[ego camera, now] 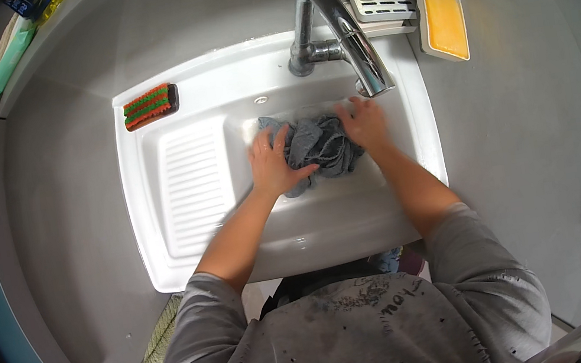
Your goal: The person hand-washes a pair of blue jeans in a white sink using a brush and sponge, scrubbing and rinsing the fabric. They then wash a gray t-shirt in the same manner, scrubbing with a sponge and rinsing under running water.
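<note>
A wet, bunched grey-blue cloth (322, 146) lies in the basin of a white laundry sink (300, 245). My left hand (272, 164) rests on the cloth's left side, fingers spread and thumb over its front. At the cloth's upper right edge is my right hand (365, 122), slightly blurred, its fingers apart; whether it touches the cloth is hard to tell. A chrome faucet (328, 21) arches above, its spout ending just over my right hand. No stream of water can be made out.
A ribbed washboard (195, 187) is moulded into the sink's left part. A striped scrubbing brush (148, 107) lies on the upper left rim. White soap dishes (385, 4) and a yellow soap block (445, 23) sit at upper right. A green cloth (159, 336) hangs at lower left.
</note>
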Available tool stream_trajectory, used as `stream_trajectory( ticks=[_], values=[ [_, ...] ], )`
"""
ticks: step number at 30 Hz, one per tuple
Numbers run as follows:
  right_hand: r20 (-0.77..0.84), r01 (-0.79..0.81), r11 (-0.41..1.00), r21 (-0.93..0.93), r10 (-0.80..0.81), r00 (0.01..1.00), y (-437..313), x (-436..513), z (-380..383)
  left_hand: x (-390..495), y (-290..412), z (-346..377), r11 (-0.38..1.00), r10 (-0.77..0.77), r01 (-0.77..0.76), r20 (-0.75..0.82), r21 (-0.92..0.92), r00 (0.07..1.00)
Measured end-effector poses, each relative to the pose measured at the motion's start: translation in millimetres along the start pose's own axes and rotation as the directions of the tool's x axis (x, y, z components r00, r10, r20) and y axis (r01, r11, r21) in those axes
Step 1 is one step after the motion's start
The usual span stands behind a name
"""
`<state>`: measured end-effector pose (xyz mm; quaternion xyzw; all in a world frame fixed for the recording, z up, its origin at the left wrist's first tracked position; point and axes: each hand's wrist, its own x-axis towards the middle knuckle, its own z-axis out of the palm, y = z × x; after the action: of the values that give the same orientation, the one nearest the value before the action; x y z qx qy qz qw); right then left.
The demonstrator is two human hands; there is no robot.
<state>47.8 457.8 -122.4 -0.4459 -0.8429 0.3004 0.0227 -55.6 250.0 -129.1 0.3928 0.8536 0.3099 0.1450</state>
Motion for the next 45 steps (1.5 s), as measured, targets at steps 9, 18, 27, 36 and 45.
stream_trajectory(
  ticks=[9,18,27,36,45],
  values=[
    [0.496,0.835,0.53,-0.146,-0.691,0.526,26,-84,48,-49,-17,46,0.992,0.114,-0.125,0.226,0.034,0.967],
    [0.294,0.851,0.509,-0.13,-0.799,0.524,55,21,133,39,-47,51,0.964,-0.028,-0.066,0.346,0.257,0.938],
    [0.316,0.064,0.912,0.404,-0.205,0.926,23,101,54,95,-42,3,0.923,-0.355,0.37,0.141,-0.107,0.924],
    [0.48,0.584,0.808,0.077,-0.544,0.688,-1,24,60,18,-29,29,0.99,0.052,-0.022,0.225,-0.136,0.973],
    [0.343,0.92,0.389,0.043,-0.871,0.352,21,-77,49,-51,-34,26,0.964,0.177,-0.222,0.272,0.145,0.946]
  ],
)
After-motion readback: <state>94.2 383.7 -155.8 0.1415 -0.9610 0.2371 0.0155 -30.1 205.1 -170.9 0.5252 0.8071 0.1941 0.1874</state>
